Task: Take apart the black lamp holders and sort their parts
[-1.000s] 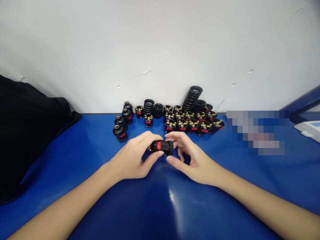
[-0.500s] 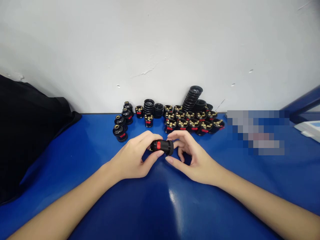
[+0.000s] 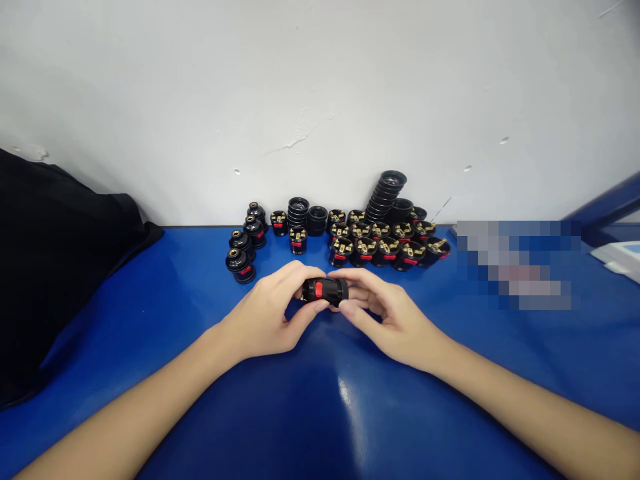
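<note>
A black lamp socket body (image 3: 330,291) with a red switch lies sideways above the table, between my hands. My left hand (image 3: 274,308) is closed on its left part, thumb in front and fingers behind. At the right end sits a black ring (image 3: 345,291), which my right hand (image 3: 383,308) grips between thumb and fingertips. Brass contacts show slightly at the left end; the fingers behind the socket are partly hidden.
Several open socket bodies (image 3: 387,249) with brass contacts stand in rows behind my right hand. Stacks of black rings (image 3: 386,195) lean near the wall. Several capped sockets (image 3: 241,267) stand at left. Black cloth (image 3: 60,267) covers the far left; a pixelated patch is at right.
My right thumb and fingers have closed in on the ring at the socket's right end, from a looser, more open pose. My left hand keeps its hold, almost unmoved.
</note>
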The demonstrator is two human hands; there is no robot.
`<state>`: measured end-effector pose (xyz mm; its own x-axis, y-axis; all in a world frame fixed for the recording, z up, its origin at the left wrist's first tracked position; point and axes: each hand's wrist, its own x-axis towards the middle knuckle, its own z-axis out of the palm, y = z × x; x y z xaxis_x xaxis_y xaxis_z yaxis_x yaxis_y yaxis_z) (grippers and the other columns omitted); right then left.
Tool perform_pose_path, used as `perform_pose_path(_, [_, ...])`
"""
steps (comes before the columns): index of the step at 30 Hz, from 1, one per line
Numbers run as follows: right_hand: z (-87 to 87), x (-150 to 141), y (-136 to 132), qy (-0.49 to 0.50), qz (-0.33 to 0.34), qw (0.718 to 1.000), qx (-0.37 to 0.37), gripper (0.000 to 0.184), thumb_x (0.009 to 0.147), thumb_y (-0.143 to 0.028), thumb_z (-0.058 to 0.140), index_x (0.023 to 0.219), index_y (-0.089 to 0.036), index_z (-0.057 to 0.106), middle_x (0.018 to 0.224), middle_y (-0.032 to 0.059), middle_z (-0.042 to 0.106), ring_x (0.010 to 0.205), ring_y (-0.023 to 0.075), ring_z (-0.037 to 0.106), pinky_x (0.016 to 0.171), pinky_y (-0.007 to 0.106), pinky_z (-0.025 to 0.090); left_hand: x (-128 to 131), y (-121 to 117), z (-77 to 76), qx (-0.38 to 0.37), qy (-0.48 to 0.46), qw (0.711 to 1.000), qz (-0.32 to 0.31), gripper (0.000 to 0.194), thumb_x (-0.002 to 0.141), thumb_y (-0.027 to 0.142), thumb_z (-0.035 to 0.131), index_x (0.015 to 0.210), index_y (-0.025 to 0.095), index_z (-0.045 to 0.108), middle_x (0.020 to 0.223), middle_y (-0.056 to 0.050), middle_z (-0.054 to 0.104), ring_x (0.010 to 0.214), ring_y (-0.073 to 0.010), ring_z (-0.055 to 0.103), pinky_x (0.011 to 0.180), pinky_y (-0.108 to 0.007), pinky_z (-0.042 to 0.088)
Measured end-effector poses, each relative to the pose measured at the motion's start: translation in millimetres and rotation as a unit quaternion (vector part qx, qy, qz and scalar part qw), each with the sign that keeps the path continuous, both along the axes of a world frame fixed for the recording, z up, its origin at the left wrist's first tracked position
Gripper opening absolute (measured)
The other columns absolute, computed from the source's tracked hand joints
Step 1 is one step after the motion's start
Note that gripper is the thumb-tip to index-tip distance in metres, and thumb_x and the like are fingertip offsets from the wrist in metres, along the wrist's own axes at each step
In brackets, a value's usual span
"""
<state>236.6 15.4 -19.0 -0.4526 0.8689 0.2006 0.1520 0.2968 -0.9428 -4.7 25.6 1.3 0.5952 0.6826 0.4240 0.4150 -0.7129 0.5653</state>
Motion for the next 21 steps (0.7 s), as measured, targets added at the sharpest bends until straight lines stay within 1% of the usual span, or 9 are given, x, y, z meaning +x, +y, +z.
perform_pose_path(3, [0.0, -0.1, 0.0, -0.001, -0.01, 1.0, 0.002, 0.026, 0.105, -0.036, 0.065, 0.128, -0.027, 0.063, 0.112, 0.0063, 0.079, 0.095, 0.0213, 0.081, 0.09, 0.038, 0.069, 0.1, 0.2, -1.0, 0.002, -0.001, 1.0, 0.003, 0.026, 0.104, 0.025, 0.061, 0.13, 0.02, 0.058, 0.116, -0.008, 0.067, 0.098, -0.0189, 0.066, 0.088, -0.032, 0.055])
perform_pose_path(6, [-2.0, -0.8, -0.2, 0.023, -0.032, 0.998, 0.044, 0.035, 0.098, -0.032, 0.075, 0.131, -0.027, 0.063, 0.128, 0.009, 0.073, 0.109, 0.0232, 0.077, 0.098, 0.04, 0.067, 0.6, 0.1, -1.1, -0.012, 0.008, 1.0, 0.016, 0.026, 0.104, 0.027, 0.061, 0.128, 0.021, 0.057, 0.113, -0.008, 0.068, 0.093, -0.019, 0.067, 0.084, -0.033, 0.057])
perform_pose_path(8, [-2.5, -1.3, -0.1, 0.027, -0.03, 0.998, 0.041, 0.041, 0.098, -0.032, 0.073, 0.137, -0.027, 0.061, 0.133, 0.0101, 0.071, 0.115, 0.0241, 0.076, 0.101, 0.041, 0.066, 0.8, -0.2, -0.6, -0.012, 0.005, 1.0, 0.019, 0.025, 0.104, 0.027, 0.061, 0.128, 0.021, 0.057, 0.113, -0.008, 0.069, 0.094, -0.0192, 0.068, 0.083, -0.032, 0.058])
perform_pose_path(11, [-2.0, -1.3, 0.8, 0.017, -0.009, 1.0, -0.008, 0.035, 0.105, -0.037, 0.064, 0.137, -0.025, 0.062, 0.119, 0.0093, 0.078, 0.1, 0.0226, 0.08, 0.092, 0.04, 0.069, 0.8, -0.3, 0.0, -0.002, -0.002, 1.0, 0.013, 0.025, 0.103, 0.026, 0.061, 0.127, 0.02, 0.057, 0.114, -0.008, 0.068, 0.096, -0.019, 0.068, 0.084, -0.031, 0.058])
perform_pose_path(13, [-1.9, -1.4, 1.7, 0.024, -0.006, 1.0, -0.01, 0.029, 0.104, -0.037, 0.065, 0.13, -0.025, 0.065, 0.116, 0.0087, 0.078, 0.098, 0.0225, 0.08, 0.09, 0.039, 0.069, 0.5, 0.2, -0.1, -0.003, -0.001, 1.0, 0.011, 0.025, 0.103, 0.025, 0.061, 0.127, 0.02, 0.058, 0.112, -0.007, 0.068, 0.093, -0.0177, 0.067, 0.083, -0.03, 0.057])
perform_pose_path(15, [-2.0, -1.6, 2.1, 0.044, -0.013, 0.999, 0.016, 0.033, 0.099, -0.035, 0.072, 0.13, -0.025, 0.065, 0.124, 0.0097, 0.075, 0.111, 0.0246, 0.077, 0.097, 0.041, 0.068, 0.2, 0.8, -0.6, -0.009, 0.002, 1.0, 0.014, 0.024, 0.103, 0.026, 0.062, 0.126, 0.019, 0.058, 0.111, -0.006, 0.067, 0.089, -0.0165, 0.065, 0.082, -0.03, 0.056])
perform_pose_path(17, [-1.6, -1.6, 2.2, 0.054, -0.017, 0.998, 0.025, 0.041, 0.097, -0.033, 0.075, 0.136, -0.026, 0.063, 0.132, 0.0109, 0.073, 0.12, 0.026, 0.074, 0.102, 0.043, 0.066, -0.2, 1.4, -0.9, -0.01, 0.001, 1.0, 0.016, 0.025, 0.103, 0.026, 0.062, 0.127, 0.02, 0.058, 0.111, -0.006, 0.067, 0.088, -0.016, 0.064, 0.081, -0.03, 0.056])
perform_pose_path(19, [-1.0, -1.3, 2.3, 0.042, -0.011, 0.999, -0.004, 0.041, 0.1, -0.036, 0.071, 0.139, -0.025, 0.063, 0.126, 0.011, 0.076, 0.111, 0.025, 0.078, 0.099, 0.043, 0.067, -0.5, 1.6, -1.0, -0.007, -0.001, 1.0, 0.01, 0.025, 0.103, 0.026, 0.062, 0.127, 0.02, 0.058, 0.113, -0.007, 0.067, 0.091, -0.0171, 0.066, 0.083, -0.031, 0.057])
perform_pose_path(21, [-1.0, -0.8, 2.5, 0.032, -0.006, 0.999, -0.037, 0.035, 0.104, -0.041, 0.065, 0.133, -0.023, 0.065, 0.113, 0.0098, 0.08, 0.096, 0.0231, 0.081, 0.091, 0.041, 0.069, -0.8, 1.6, -1.0, -0.002, 0.003, 1.0, 0.002, 0.025, 0.103, 0.024, 0.061, 0.127, 0.021, 0.057, 0.114, -0.008, 0.068, 0.094, -0.0187, 0.067, 0.084, -0.032, 0.057])
